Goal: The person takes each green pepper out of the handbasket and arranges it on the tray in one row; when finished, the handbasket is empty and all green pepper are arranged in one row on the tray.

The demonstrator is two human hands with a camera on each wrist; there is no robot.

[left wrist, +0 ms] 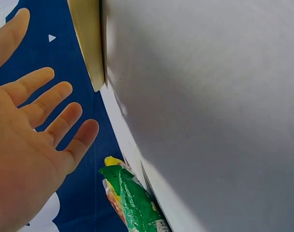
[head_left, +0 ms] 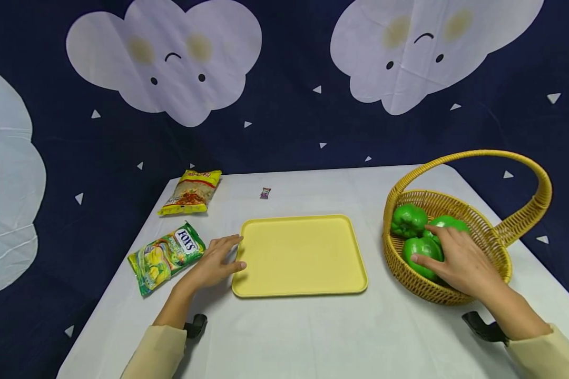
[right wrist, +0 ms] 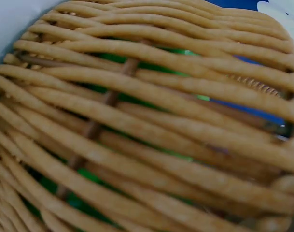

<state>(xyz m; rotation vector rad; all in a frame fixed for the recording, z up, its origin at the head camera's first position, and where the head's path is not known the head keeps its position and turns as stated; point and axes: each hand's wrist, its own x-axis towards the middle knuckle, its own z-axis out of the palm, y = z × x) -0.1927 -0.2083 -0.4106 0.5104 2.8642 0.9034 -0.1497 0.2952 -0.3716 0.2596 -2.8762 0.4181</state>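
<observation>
So the yellow tray (head_left: 298, 258) sits flat on the white tablecloth (head_left: 294, 337), with a wide stretch of cloth in front of it and a decent band behind, where a tiny wrapped candy (head_left: 265, 193) lies. To the tray's right there's just a narrow strip before the wicker basket (head_left: 398, 271), and its tall handle arches over that side. Left of the tray is tighter: a green FOX'S bag (head_left: 163, 258) just past the hand, and a yellow snack bag (head_left: 192, 192) behind that, near the cloth's far edge.

Left hand (head_left: 216, 261) is spread loose with nothing in it, fingertips and thumb right at the tray's left rim; can't tell if they actually touch. Right hand (head_left: 460, 260) is right of the tray, inside the basket over three green peppers (head_left: 409, 218), thumb and index wide apart. The thumb overlaps the nearest pepper, but I can't tell how firm any contact is. The right wrist view is basically all weave.
</observation>
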